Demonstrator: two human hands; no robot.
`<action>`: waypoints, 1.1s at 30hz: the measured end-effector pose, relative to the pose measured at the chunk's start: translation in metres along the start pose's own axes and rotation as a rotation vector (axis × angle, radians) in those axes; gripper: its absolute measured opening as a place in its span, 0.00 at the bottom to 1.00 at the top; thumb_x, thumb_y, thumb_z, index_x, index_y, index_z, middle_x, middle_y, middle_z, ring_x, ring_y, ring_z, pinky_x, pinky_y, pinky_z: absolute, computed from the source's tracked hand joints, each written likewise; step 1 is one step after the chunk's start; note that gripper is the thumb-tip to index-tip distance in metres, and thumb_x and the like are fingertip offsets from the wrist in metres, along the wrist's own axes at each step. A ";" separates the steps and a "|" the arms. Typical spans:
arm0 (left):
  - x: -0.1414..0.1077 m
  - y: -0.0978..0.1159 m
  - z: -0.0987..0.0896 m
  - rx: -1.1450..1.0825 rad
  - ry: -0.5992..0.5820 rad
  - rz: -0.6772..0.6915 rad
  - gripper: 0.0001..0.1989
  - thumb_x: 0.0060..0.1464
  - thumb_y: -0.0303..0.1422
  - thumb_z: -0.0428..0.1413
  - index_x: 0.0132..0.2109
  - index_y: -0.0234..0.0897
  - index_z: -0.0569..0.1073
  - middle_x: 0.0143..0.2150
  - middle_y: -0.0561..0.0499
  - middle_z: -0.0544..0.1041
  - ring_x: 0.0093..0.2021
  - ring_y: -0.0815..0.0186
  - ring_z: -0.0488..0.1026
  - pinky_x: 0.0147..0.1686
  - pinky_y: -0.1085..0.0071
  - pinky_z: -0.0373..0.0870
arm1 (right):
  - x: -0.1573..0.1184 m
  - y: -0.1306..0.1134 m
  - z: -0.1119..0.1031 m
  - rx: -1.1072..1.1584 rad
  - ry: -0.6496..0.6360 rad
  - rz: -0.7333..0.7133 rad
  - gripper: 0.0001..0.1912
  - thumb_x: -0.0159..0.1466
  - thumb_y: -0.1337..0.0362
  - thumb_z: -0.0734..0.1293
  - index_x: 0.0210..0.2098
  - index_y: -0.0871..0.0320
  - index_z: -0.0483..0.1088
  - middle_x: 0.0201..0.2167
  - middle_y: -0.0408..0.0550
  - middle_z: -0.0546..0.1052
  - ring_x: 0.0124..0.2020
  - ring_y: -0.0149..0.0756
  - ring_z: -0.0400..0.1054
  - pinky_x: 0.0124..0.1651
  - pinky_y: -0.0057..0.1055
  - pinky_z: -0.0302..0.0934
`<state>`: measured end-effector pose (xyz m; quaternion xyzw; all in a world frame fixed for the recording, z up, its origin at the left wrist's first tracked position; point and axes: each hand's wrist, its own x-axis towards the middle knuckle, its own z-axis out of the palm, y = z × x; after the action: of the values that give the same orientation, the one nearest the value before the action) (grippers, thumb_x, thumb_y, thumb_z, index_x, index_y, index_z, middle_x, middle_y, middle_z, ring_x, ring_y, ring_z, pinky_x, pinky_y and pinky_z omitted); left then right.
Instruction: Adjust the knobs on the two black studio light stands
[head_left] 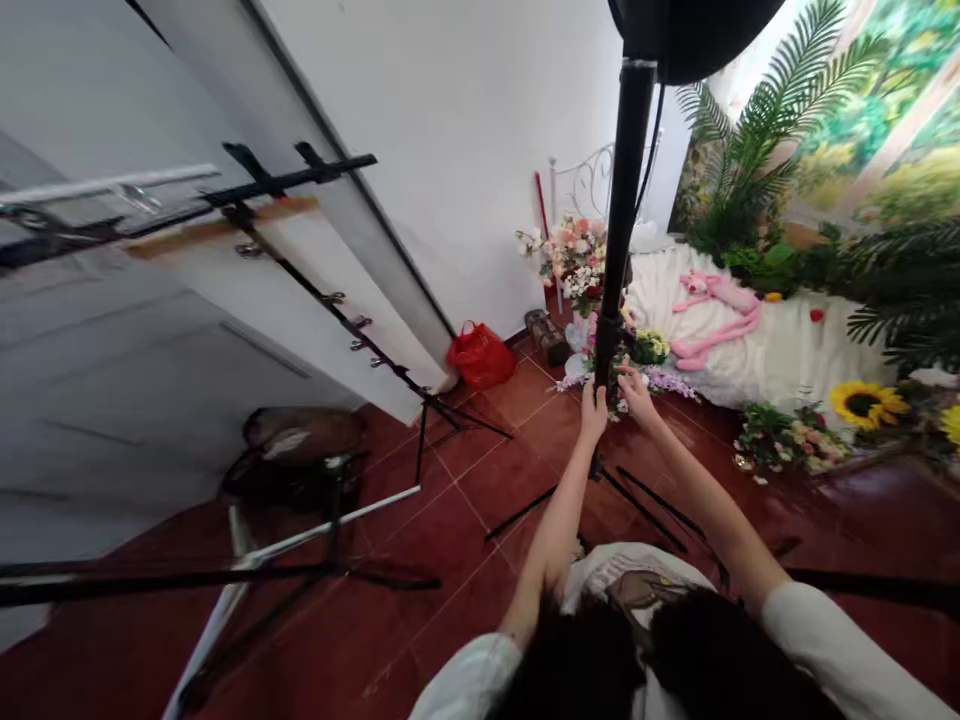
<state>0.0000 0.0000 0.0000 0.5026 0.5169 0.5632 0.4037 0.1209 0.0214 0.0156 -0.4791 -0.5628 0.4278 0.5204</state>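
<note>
A black light stand (619, 220) rises upright in front of me, with a dark lamp head (697, 35) at its top and a cable beside the pole. My left hand (593, 410) is closed around the lower pole, just below a black collar (609, 328). On the pole's right side is my right hand (636, 390), its fingers loosely bent and apart, close to the pole. Whether its fingertips touch the pole is hard to make out. Below both hands, the stand's thin legs (641, 508) spread over the floor.
A black backdrop stand (330, 295) with clips and a white board (300, 330) leans at left. A red bag (481, 355) sits by the wall. Flowers (581, 260), a pink plush toy (720, 300) on white fabric and palm leaves (787, 100) fill the right. White poles (330, 525) cross the tiled floor.
</note>
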 end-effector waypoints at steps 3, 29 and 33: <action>0.001 0.002 0.001 -0.005 0.024 -0.030 0.28 0.63 0.49 0.46 0.59 0.33 0.68 0.63 0.37 0.69 0.67 0.57 0.63 0.68 0.59 0.53 | 0.000 -0.008 -0.005 -0.087 0.014 0.123 0.29 0.59 0.38 0.62 0.45 0.56 0.67 0.22 0.37 0.62 0.23 0.29 0.58 0.26 0.25 0.55; 0.003 -0.007 0.003 -0.038 0.026 0.044 0.28 0.62 0.51 0.46 0.57 0.34 0.70 0.60 0.38 0.72 0.64 0.58 0.66 0.65 0.60 0.58 | 0.043 -0.069 -0.004 -0.644 -0.320 0.422 0.21 0.71 0.57 0.56 0.23 0.57 0.65 0.13 0.42 0.65 0.14 0.30 0.56 0.23 0.27 0.55; 0.003 -0.008 0.002 -0.046 0.017 0.056 0.29 0.62 0.52 0.46 0.57 0.34 0.70 0.60 0.37 0.72 0.64 0.57 0.66 0.65 0.60 0.59 | 0.039 -0.054 -0.006 -0.560 -0.206 0.357 0.17 0.69 0.60 0.60 0.24 0.57 0.62 0.13 0.39 0.62 0.15 0.28 0.55 0.22 0.26 0.51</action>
<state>0.0014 0.0045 -0.0075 0.5028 0.4929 0.5901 0.3949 0.1214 0.0506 0.0758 -0.6485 -0.6153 0.3870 0.2259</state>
